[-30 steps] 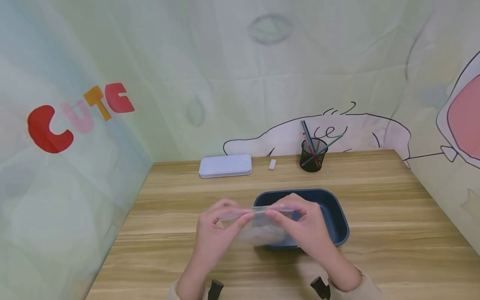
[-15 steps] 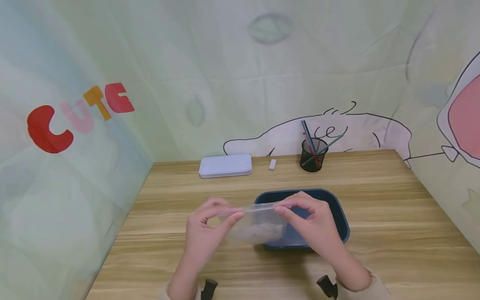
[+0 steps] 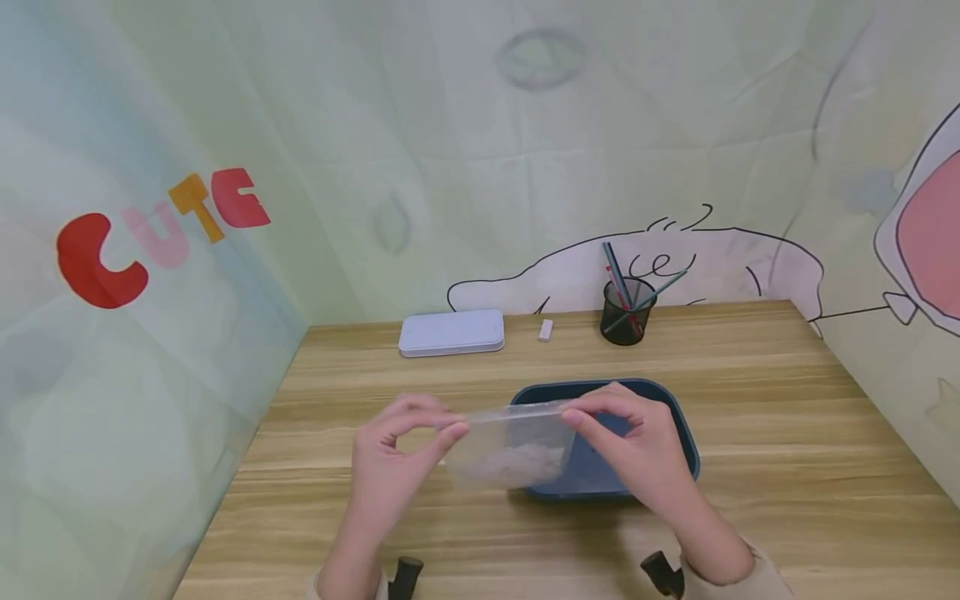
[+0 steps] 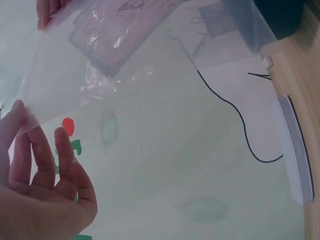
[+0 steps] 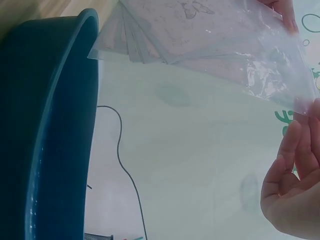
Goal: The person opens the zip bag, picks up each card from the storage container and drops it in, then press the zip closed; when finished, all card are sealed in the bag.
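A clear plastic zip bag (image 3: 510, 446) hangs between my two hands, its top edge stretched sideways. My left hand (image 3: 397, 454) pinches the top left corner between thumb and index finger. At the top right corner, my right hand (image 3: 637, 446) pinches the bag the same way. Inside lie several thin, pale pinkish sheets (image 5: 200, 30), fanned out, one with a butterfly print. In the left wrist view the other fingers of my left hand (image 4: 45, 185) are spread and loosely bent. The bag overlaps the left part of a dark blue basin (image 3: 686, 450) in the head view.
A white flat case (image 3: 452, 332) lies at the back of the wooden table (image 3: 300, 500). To its right are a small white eraser (image 3: 546, 330) and a black mesh pen holder (image 3: 624, 321) with several pencils. Printed cloth (image 3: 450, 125) walls the table in.
My hands have moved apart, the left going left and the right going right. The bag's top edge is drawn out wider between them, and its sheets show more clearly.
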Demonstrator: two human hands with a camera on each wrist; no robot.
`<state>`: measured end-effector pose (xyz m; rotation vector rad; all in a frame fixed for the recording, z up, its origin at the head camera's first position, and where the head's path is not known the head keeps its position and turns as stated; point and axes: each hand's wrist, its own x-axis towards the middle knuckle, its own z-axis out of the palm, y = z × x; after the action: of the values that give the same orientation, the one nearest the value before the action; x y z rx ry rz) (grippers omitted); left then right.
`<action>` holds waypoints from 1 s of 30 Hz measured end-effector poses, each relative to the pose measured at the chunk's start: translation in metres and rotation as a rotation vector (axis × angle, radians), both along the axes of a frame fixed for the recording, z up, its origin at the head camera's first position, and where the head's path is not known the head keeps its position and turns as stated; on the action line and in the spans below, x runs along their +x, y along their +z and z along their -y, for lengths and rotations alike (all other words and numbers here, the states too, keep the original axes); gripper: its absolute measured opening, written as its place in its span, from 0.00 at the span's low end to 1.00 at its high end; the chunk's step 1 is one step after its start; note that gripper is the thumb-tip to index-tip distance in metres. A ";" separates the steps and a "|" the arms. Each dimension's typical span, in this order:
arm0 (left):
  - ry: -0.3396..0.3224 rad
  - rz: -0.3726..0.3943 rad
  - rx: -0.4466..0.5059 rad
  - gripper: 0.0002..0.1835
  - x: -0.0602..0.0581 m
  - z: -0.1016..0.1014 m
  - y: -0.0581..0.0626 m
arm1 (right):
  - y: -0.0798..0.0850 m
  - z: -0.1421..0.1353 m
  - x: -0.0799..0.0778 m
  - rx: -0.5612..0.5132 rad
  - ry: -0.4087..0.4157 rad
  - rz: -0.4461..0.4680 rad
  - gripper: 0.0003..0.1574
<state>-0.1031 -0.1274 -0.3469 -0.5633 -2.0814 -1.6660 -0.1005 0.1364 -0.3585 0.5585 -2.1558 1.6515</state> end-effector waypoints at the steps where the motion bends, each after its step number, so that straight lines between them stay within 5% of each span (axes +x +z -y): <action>1: 0.000 0.007 0.001 0.06 0.000 0.001 0.000 | 0.000 0.000 0.000 -0.002 -0.002 0.002 0.07; 30: -0.046 0.038 0.044 0.06 -0.003 0.012 0.001 | 0.000 -0.003 -0.001 -0.041 -0.014 0.039 0.05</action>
<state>-0.1059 -0.1393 -0.3458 -0.5741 -2.0679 -1.7566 -0.1012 0.1393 -0.3587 0.5019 -2.1426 1.7082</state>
